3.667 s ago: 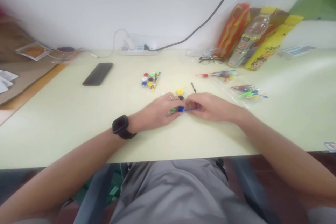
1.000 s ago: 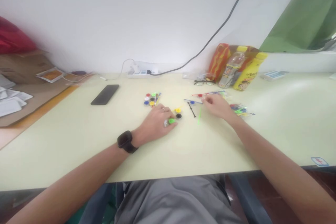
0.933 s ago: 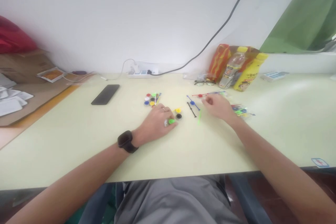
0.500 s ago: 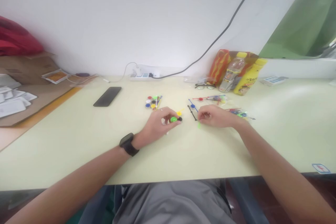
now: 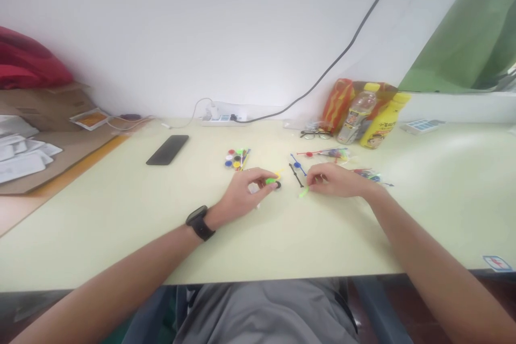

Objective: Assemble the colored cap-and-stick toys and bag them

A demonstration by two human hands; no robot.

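My left hand (image 5: pixel 245 191), with a black watch on its wrist, pinches a small green disc (image 5: pixel 271 180) just above the pale table (image 5: pixel 121 215). A black disc (image 5: pixel 278 185) and a yellow disc lie right beside it. My right hand (image 5: pixel 336 180) is closed on a thin green stick (image 5: pixel 303 191) whose tip rests on the table. A black stick (image 5: pixel 296 175) and a blue stick with a disc (image 5: pixel 297 164) lie between the hands.
A cluster of coloured discs and sticks (image 5: pixel 236 159) lies behind my left hand. Clear bags of more parts (image 5: pixel 334 153) sit right. A black phone (image 5: pixel 167 149), a power strip (image 5: pixel 220 116), glasses (image 5: pixel 315 133) and snack packets with a bottle (image 5: pixel 365 113) line the back.
My right hand let go of the blue stick, came back toward me and took the green stick. My left hand lifted the green disc off the table.
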